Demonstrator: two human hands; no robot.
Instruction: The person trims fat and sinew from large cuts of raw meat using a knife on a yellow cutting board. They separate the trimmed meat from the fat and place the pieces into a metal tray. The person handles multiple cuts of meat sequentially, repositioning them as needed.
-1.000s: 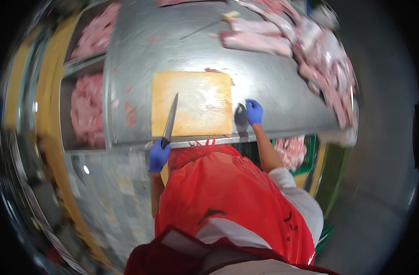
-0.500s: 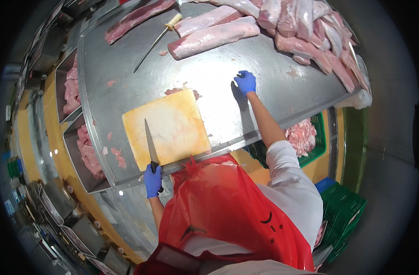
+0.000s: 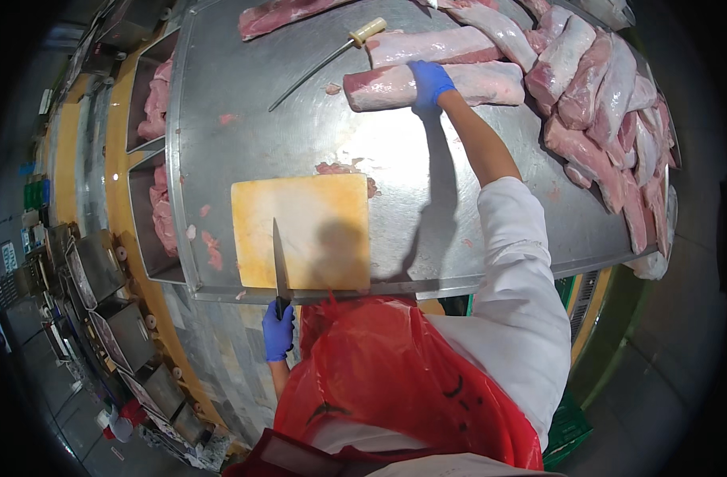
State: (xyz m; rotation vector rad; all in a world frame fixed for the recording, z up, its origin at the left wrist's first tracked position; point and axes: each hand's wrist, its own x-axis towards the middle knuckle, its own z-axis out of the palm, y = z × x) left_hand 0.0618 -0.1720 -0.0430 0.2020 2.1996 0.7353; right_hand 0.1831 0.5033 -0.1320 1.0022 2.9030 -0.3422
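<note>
My left hand [image 3: 277, 332], in a blue glove, grips a long knife [image 3: 279, 254] by its dark handle, the blade lying over the left part of the yellowed cutting board [image 3: 304, 195]. My right hand [image 3: 430, 82], also gloved, reaches up the metal table and grips a long pale-pink piece of meat [image 3: 489, 83] from above. A second long piece [image 3: 427, 46] lies just behind it. A honing steel [image 3: 316, 74] with a cream handle rests diagonally to the left of these pieces. A few scraps [image 3: 340, 168] lie beside the board's back edge.
A large heap of meat [image 3: 586, 87] covers the table's [image 3: 419, 262] right end, with another piece [image 3: 276, 17] at the back. Two steel bins [image 3: 145, 262] holding meat adjoin the left edge. A green crate [image 3: 569, 433] stands low at the right. Steel equipment [image 3: 125, 338] is at the lower left.
My right hand has moved up and away from beside the board onto the long piece of meat and taken hold of it. The knife stays in my left hand. The view has shifted.
</note>
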